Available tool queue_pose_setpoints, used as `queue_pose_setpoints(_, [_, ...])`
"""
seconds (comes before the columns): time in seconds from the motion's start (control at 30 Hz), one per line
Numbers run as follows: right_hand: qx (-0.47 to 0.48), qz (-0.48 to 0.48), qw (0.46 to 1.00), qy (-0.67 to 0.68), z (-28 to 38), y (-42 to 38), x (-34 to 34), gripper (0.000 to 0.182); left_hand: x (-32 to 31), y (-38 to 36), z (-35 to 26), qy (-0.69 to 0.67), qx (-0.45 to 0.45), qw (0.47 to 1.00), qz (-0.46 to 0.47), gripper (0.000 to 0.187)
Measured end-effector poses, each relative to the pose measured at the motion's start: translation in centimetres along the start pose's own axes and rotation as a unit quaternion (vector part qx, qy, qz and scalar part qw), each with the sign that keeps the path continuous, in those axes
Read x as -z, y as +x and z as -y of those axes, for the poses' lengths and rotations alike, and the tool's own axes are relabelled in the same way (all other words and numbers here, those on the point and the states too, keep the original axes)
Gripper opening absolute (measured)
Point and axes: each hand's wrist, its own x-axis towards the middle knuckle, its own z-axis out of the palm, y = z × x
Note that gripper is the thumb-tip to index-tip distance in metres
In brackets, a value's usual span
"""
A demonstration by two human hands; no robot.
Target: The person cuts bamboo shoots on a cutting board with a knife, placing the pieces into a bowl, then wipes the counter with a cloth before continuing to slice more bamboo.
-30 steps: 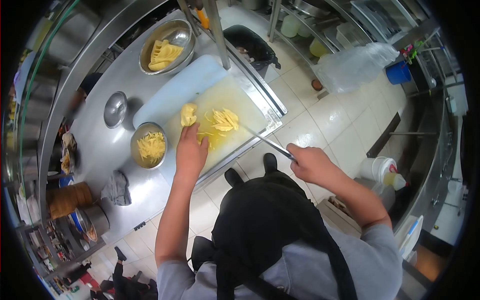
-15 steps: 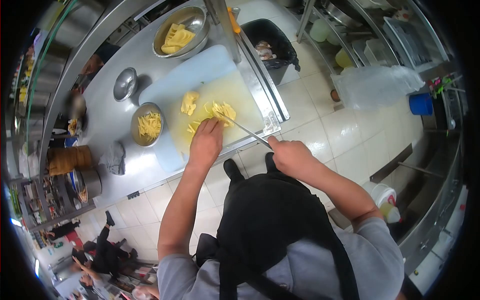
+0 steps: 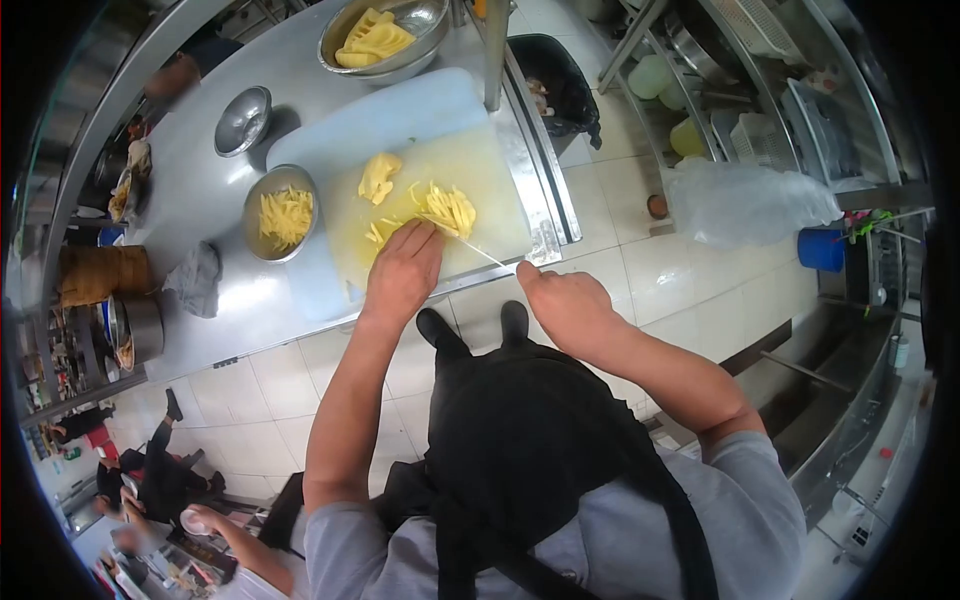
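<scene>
One steel table [image 3: 205,135], board [image 3: 490,165] on it | pale tiled floor [image 3: 625,205], right and near | yellow slices [image 3: 455,210] on board | left hand [image 3: 405,265]: fingers bunched at slices, grip unclear | right hand [image 3: 568,303]: gripping knife [image 3: 487,255]

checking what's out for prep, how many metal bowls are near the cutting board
3: large bowl farthest off, small bowl at left, nearest bowl holding yellow strips. Another may be hidden under the large bowl.

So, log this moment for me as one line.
left hand: fingertips at yellow pile | right hand: holding knife, blade at pile | board: also holds yellow chunk | strip bowl: on table
</scene>
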Motion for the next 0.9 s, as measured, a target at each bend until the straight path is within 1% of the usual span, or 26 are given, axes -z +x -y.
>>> queue_pose_setpoints(0.07, [-0.035, 0.039, 0.999, 0.01, 0.0, 0.9, 0.1, 0.028, -0.1, -0.2, 0.1, 0.001, -0.003, 1.0, 0.0, 0.023])
queue_pose_setpoints(0.1, [-0.036, 0.04, 0.999, 0.008, 0.0, 0.8, -0.2, 0.028, -0.1, -0.2, 0.1, -0.002, -0.004, 1.0, 0.0, 0.023])
queue_pose_setpoints(0.17, [-0.035, 0.029, 0.999, -0.016, -0.5, 0.6, -0.5, 0.036, -0.1, -0.2, 0.3, -0.002, -0.003, 1.0, -0.005, 0.022])
queue_pose_setpoints(0.27, [-0.023, 0.04, 0.998, -0.031, -0.9, -0.9, 0.0, 0.038, -0.3, -0.4, 0.4, -0.007, 0.005, 1.0, -0.006, 0.022])
queue_pose_setpoints(0.4, [-0.031, 0.062, 0.996, -0.05, -1.0, -0.9, 0.5, 0.036, -0.3, -0.5, 0.3, -0.001, 0.0, 1.0, -0.008, 0.021])
queue_pose_setpoints(0.47, [-0.006, 0.012, 1.0, -0.004, -0.5, -0.5, 0.6, 0.032, -0.3, -0.5, 0.3, 0.0, -0.004, 1.0, -0.012, 0.021])
queue_pose_setpoints(0.5, [-0.009, 0.012, 1.0, -0.002, -0.2, 0.1, 0.8, 0.032, -0.3, -0.5, 0.4, 0.003, -0.007, 1.0, -0.012, 0.02])
queue_pose_setpoints(0.57, [-0.008, 0.064, 0.998, -0.012, 0.0, 1.5, 1.1, 0.032, -0.4, -0.5, 0.4, 0.003, -0.013, 1.0, -0.01, 0.02])
queue_pose_setpoints(0.67, [-0.036, 0.081, 0.996, 0.008, 0.1, 1.8, 0.9, 0.028, -0.4, -0.4, 0.4, -0.006, -0.008, 1.0, -0.018, 0.021])
queue_pose_setpoints(0.77, [-0.036, 0.075, 0.997, -0.001, -1.2, -0.8, 0.2, 0.03, -0.4, -0.4, 0.3, -0.001, -0.007, 1.0, -0.025, 0.019])
queue_pose_setpoints(0.8, [-0.036, 0.073, 0.997, -0.002, -1.4, -1.5, 0.4, 0.03, -0.3, -0.3, 0.2, -0.011, 0.001, 1.0, -0.02, 0.018])
queue_pose_setpoints(0.87, [-0.064, 0.106, 0.992, 0.021, -1.7, -2.4, 1.0, 0.031, 0.2, -0.4, 0.0, -0.018, 0.007, 1.0, -0.015, 0.016])
queue_pose_setpoints(0.9, [-0.064, 0.104, 0.992, 0.022, -2.1, -2.6, 1.2, 0.031, 0.8, -0.6, -0.3, -0.015, 0.062, 0.997, -0.045, 0.017])
